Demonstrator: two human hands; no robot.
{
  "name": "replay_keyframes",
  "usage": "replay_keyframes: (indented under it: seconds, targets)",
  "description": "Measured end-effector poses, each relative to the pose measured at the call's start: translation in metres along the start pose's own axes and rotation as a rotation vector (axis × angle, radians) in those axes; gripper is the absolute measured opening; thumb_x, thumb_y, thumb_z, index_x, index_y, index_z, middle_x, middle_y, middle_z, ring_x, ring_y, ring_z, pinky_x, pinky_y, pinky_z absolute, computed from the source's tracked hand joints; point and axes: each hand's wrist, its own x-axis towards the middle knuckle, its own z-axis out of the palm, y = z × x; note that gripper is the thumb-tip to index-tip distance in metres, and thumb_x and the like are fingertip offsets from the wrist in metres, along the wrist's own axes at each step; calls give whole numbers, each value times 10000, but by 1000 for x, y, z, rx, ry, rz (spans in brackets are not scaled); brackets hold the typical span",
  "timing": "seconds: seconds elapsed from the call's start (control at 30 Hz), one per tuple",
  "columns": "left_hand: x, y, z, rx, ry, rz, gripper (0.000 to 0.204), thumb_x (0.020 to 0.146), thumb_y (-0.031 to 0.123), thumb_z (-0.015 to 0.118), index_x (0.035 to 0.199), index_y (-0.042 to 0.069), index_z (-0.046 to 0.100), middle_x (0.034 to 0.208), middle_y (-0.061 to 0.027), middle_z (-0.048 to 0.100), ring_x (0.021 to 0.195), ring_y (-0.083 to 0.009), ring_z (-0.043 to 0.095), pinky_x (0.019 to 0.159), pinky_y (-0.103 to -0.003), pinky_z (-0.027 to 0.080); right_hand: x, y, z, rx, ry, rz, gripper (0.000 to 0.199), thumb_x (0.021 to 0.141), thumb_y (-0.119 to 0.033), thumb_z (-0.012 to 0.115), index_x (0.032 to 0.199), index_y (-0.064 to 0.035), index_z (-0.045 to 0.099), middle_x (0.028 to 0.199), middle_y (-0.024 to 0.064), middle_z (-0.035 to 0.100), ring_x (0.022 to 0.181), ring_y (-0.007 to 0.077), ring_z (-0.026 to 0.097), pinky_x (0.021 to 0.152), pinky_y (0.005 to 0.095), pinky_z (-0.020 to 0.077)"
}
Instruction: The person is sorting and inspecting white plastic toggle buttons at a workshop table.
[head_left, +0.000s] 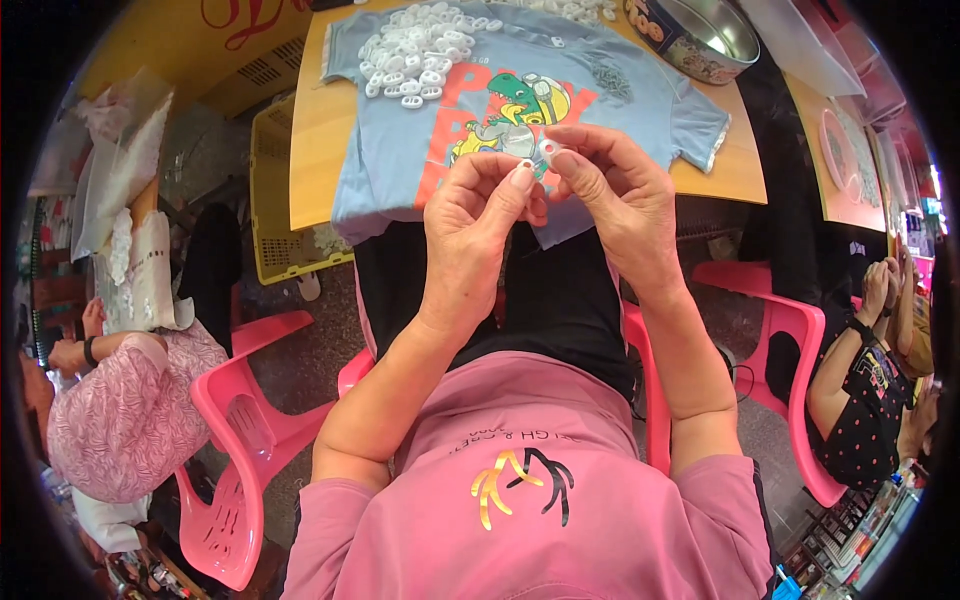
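Both hands are raised close together over a light blue T-shirt (385, 165) spread on the table, its dinosaur print partly hidden behind them. Between thumb and fingertips, my left hand (470, 225) pinches a small white plastic piece (526, 165). My right hand (620, 200) is closed on another small white plastic piece (548, 149) with a hole in it, nearly touching the first. A heap of white oval plastic pieces with holes (415, 55) lies on the shirt at the far left. Small grey pieces (612, 80), too fine to make out, form a pile at the far right.
An open round tin (690, 60) stands at the table's far right corner. A yellow crate (275, 190) sits left of the wooden table (310, 180). Pink chairs (235, 470) flank me on both sides. Other people sit at the far left and far right, at other tables.
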Motion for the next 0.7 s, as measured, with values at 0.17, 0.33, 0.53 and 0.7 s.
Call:
replay_keyframes:
  seconds: [0.17,0.33,0.53,0.7]
  targets:
    - [1,1,-1,4,12,-11,149,969,116,617,1032,-13,580,862,-63,642,773,-120,612,716,-269,511,0,1,1,19,-17,10,248,943,-96,662,1169,6,658,1082,64,693,779,83,606,729,221,510]
    - [2,0,-4,59,10,-6,141,965,106,623,1026,-16,585,868,-64,645,768,-114,613,712,-266,514,1,4,2,-108,-24,-107,214,951,-45,629,1156,4,668,1125,67,662,832,83,603,744,224,515]
    - [2,2,0,30,30,-11,143,964,109,631,1015,-20,594,847,-59,647,757,-115,612,707,-256,506,1,15,4,-192,-13,-210,221,939,2,625,1155,12,665,1112,74,648,927,108,619,789,231,534]
    - [0,3,-2,42,41,-21,151,955,118,652,995,-24,615,852,-73,671,756,-123,629,705,-257,519,2,14,2,-223,-24,-237,208,937,4,627,1140,14,671,1081,70,645,943,112,618,796,233,536]
